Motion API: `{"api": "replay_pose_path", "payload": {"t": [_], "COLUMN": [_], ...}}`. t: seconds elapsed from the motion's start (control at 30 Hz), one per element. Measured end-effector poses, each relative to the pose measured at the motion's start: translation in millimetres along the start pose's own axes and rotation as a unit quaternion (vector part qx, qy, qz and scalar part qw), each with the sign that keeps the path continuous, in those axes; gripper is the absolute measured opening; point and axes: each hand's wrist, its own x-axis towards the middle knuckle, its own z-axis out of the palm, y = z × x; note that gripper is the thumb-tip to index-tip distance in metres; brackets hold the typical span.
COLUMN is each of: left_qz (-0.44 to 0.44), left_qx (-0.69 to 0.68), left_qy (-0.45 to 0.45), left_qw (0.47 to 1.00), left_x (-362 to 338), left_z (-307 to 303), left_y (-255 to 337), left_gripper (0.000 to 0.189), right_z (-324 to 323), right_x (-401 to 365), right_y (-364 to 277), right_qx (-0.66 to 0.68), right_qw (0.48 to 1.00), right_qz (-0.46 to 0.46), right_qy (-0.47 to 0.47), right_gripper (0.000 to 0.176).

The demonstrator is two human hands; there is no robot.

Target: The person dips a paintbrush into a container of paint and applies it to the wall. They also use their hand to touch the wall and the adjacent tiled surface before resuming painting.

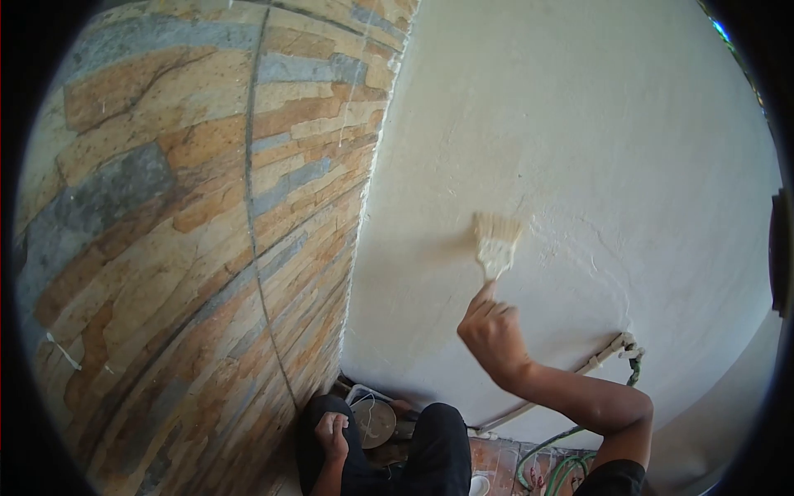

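A wide, pale-bristled brush (498, 240) is against the white wall (447, 124), its bristles pointing up. My right hand (494, 329) is closed round the brush's handle, just below its white-smeared head. My left hand (332, 434) rests on my left knee at the bottom, its fingers curled; whether anything is inside them is hidden.
Stone-patterned tiles (190, 223) cover the wall on the left. A pipe with a tap (626, 344) runs low along the white wall. Below are a green hose (550, 442), a round lid or container (374, 422) between my knees, and a small white cup (480, 484).
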Motion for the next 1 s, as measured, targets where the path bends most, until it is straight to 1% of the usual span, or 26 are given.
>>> {"api": "replay_pose_path", "payload": {"t": [0.07, 0.1, 0.13, 0.17, 0.2, 0.23, 0.27, 0.3, 0.33, 0.37, 0.43, 0.47, 0.5, 0.53, 0.57, 0.6, 0.67, 0.7, 0.73, 0.8, 0.83, 0.87, 0.9, 0.93, 0.97, 1.0], "left_qz": [0.006, -0.009, -0.024, -0.021, -0.017, -0.013, -0.014, -0.017, -0.019, -0.006, -0.005, 0.001, 0.002, 0.014, 0.025, 0.026, 0.024, 0.022, 0.023, 0.014, 0.014, 0.012, 0.009, 0.008, 0.011, 0.015], "left_qx": [-0.002, -0.014, -0.028, -0.030, -0.030, -0.031, -0.035, -0.019, -0.004, 0.009, 0.024, 0.042, 0.046, 0.052, 0.060, 0.065, 0.055, 0.053, 0.049, 0.058, 0.057, 0.050, 0.044, 0.043, 0.048, 0.054], "left_qy": [-0.016, -0.011, -0.002, -0.006, -0.012, -0.015, -0.016, -0.019, -0.020, -0.027, -0.028, -0.034, -0.035, -0.039, -0.043, -0.044, -0.031, -0.033, -0.032, -0.044, -0.046, -0.044, -0.043, -0.046, -0.046, -0.045], "left_qw": [1.000, 1.000, 0.999, 0.999, 0.999, 0.999, 0.999, 0.999, 1.000, 1.000, 0.999, 0.999, 0.998, 0.998, 0.997, 0.997, 0.998, 0.998, 0.998, 0.997, 0.997, 0.998, 0.998, 0.998, 0.998, 0.997], "left_x": [0.5, -1.6, -1.0, 0.2, -0.6, -0.8, -0.9, -0.8, -0.3, 1.1, 0.3, 0.3, -0.1, -0.9, -2.6, -2.9, -3.8, -3.3, -3.0, -2.8, -2.1, -2.2, -2.6, -3.0, -1.9, -1.9], "left_z": [-1.9, -2.3, -1.0, 0.0, -0.3, 0.6, 0.9, 0.6, 2.2, 3.4, 5.9, 4.3, 3.3, 3.9, 2.2, 1.5, 4.1, 3.2, 3.2, 3.7, 5.1, 5.9, 6.9, 7.7, 8.9, 9.2], "left_y": [-2.0, -2.2, -3.0, -4.2, -5.3, -6.1, -6.6, -6.6, -5.4, 3.6, 6.2, 6.6, 4.0, -1.5, -4.9, -5.5, -6.4, -8.1, -9.0, -10.2, -10.9, -11.2, -11.1, -9.8, -7.8, -6.6], "left_gripper": [0.020, 0.020, 0.020, 0.020, 0.019, 0.019, 0.019, 0.019, 0.018, 0.017, 0.017, 0.016, 0.016, 0.016, 0.016, 0.016, 0.015, 0.015, 0.015, 0.015, 0.015, 0.015, 0.015, 0.015, 0.015, 0.015], "right_z": [-5.7, -3.0, -11.6, -22.2, -35.5, -46.2, -60.4, -66.7, -74.6, -69.7, -52.0, -39.4, -29.4, -23.9, -11.8, 11.6, 8.5, 7.2, 1.6, -7.7, -15.4, -16.0, -15.9, -21.2, -26.7, -31.7], "right_x": [-18.0, -24.6, -23.4, -18.9, -8.7, 1.2, 10.2, 18.7, 30.6, 44.1, 76.5, 90.7, 103.2, 117.5, 122.4, 123.2, 103.9, 87.5, 69.7, 33.6, 24.5, 21.8, 19.5, 20.0, 22.5, 28.8], "right_y": [-15.6, -13.1, 6.8, 30.3, 59.8, 89.4, 116.3, 139.2, 161.6, 183.8, 220.8, 237.2, 244.2, 234.1, 223.0, 201.2, 137.5, 108.3, 84.3, 49.3, 49.2, 54.4, 62.3, 74.5, 90.3, 107.1], "right_qx": [0.121, 0.121, 0.293, 0.455, 0.467, 0.436, 0.357, 0.292, 0.236, 0.193, 0.047, -0.069, -0.133, -0.199, -0.130, -0.121, -0.134, -0.108, -0.039, 0.010, 0.060, 0.060, 0.192, 0.320, 0.379, 0.353], "right_qw": [0.992, 0.992, 0.954, 0.885, 0.874, 0.888, 0.927, 0.953, 0.961, 0.956, 0.932, 0.928, 0.939, 0.934, 0.961, 0.964, 0.986, 0.993, 0.999, 0.993, 0.986, 0.986, 0.965, 0.927, 0.915, 0.931], "right_qz": [-0.043, -0.036, -0.040, -0.046, -0.032, -0.025, 0.006, 0.062, 0.137, 0.190, 0.248, 0.249, 0.251, 0.250, 0.218, 0.169, 0.099, 0.039, -0.024, -0.110, -0.155, -0.155, -0.176, -0.194, -0.139, -0.090], "right_qy": [-0.011, -0.017, -0.056, -0.090, -0.133, -0.145, -0.115, -0.053, 0.029, 0.114, 0.262, 0.267, 0.195, 0.160, 0.110, 0.167, 0.009, 0.022, -0.008, -0.031, -0.020, -0.023, -0.018, -0.012, 0.021, 0.003], "right_gripper": [0.025, 0.025, 0.017, 0.010, 0.008, 0.007, 0.007, 0.012, 0.020, 0.025, 0.015, 0.013, 0.017, 0.014, 0.011, 0.019, 0.005, 0.015, 0.023, 0.021, 0.015, 0.015, 0.010, 0.008, 0.008, 0.009]}}
